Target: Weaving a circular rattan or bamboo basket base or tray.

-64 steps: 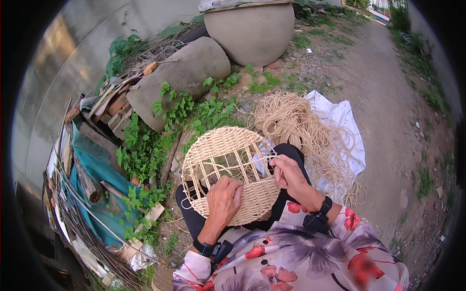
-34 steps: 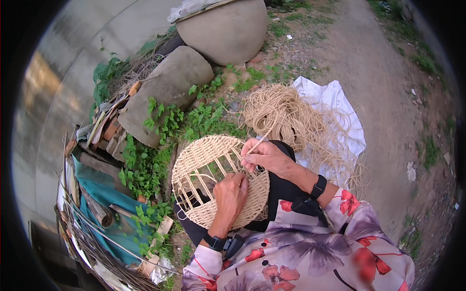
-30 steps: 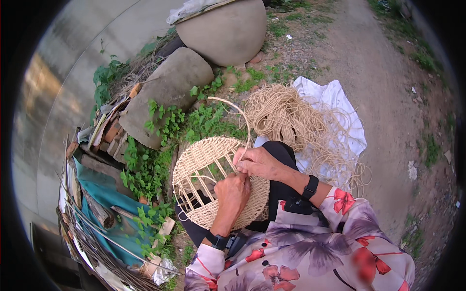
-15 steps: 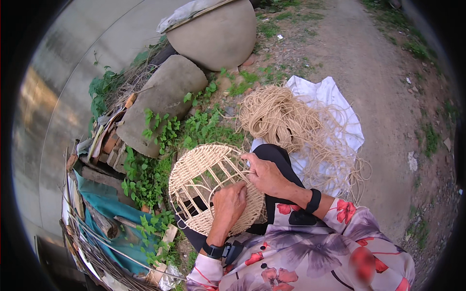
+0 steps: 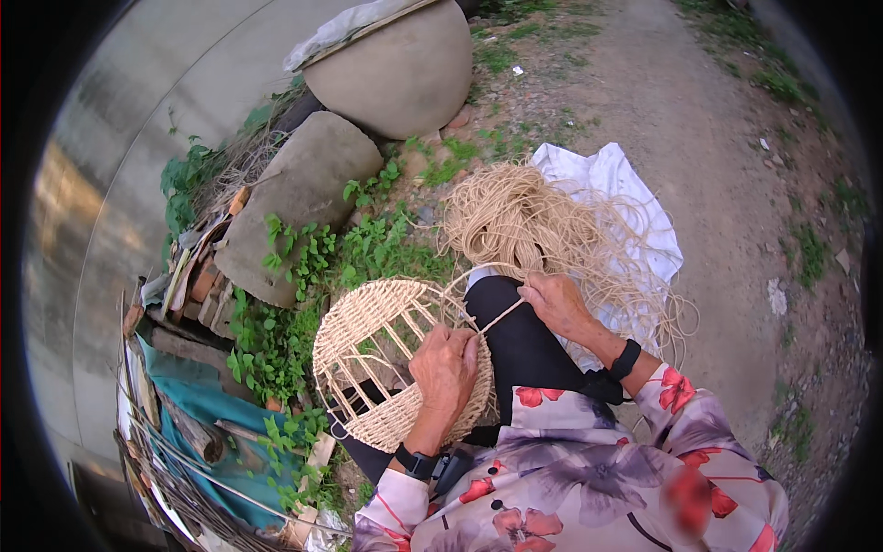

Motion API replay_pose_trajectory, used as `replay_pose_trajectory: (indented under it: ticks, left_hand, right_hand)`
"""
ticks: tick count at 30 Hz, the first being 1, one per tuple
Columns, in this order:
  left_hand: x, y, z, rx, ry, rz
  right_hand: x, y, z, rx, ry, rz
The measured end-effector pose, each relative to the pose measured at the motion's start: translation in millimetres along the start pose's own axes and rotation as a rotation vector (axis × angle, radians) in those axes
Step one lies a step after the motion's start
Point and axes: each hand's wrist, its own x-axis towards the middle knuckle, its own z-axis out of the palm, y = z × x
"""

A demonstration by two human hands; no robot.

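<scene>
A round frame woven with pale cord [image 5: 377,308] rests across my lap, its two ends closely wrapped and a gap with bare spokes in the middle. My left hand [image 5: 445,368] is closed on the right rim of this woven frame; its fingertips are partly hidden. To the right of it, my right hand [image 5: 555,304] pinches a tan cord [image 5: 504,315], pulled taut from the rim beside my left hand. Another stretch of cord loops from the frame toward the pile. Beyond my knee lies a big tangled heap of tan cord [image 5: 506,216].
Under the cord heap spreads a white cloth [image 5: 648,235]. Green weeds [image 5: 386,244], a concrete cylinder [image 5: 294,198] and a large rounded vessel [image 5: 395,74] lie along the left. Nearer are sticks and a teal sheet [image 5: 198,396]. A dirt path [image 5: 708,184] runs along the right.
My right hand has moved right, away from the rim, drawing the cord out straight. My left hand has shifted up and right along the woven frame.
</scene>
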Motion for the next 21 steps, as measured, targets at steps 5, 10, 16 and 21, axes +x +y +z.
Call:
replay_pose_trajectory:
  ticks: [5, 10, 16, 21]
  left_hand:
    - [5.2, -0.2, 10.2, 0.017, -0.040, -0.082]
    - [6.3, 1.4, 11.8, 0.032, -0.064, -0.103]
    - [4.8, 0.0, 13.3, 0.054, -0.062, -0.114]
    - [4.7, -2.0, 16.5, 0.066, -0.047, -0.089]
  right_hand:
    - [-16.7, -28.1, -21.5, -0.021, -0.128, 0.202]
    - [-39.7, -44.1, 13.0, 0.242, -0.108, -0.310]
    - [-43.6, -61.3, 14.8, 0.120, -0.138, -0.350]
    - [-50.2, -50.1, 35.2, 0.132, -0.125, -0.415]
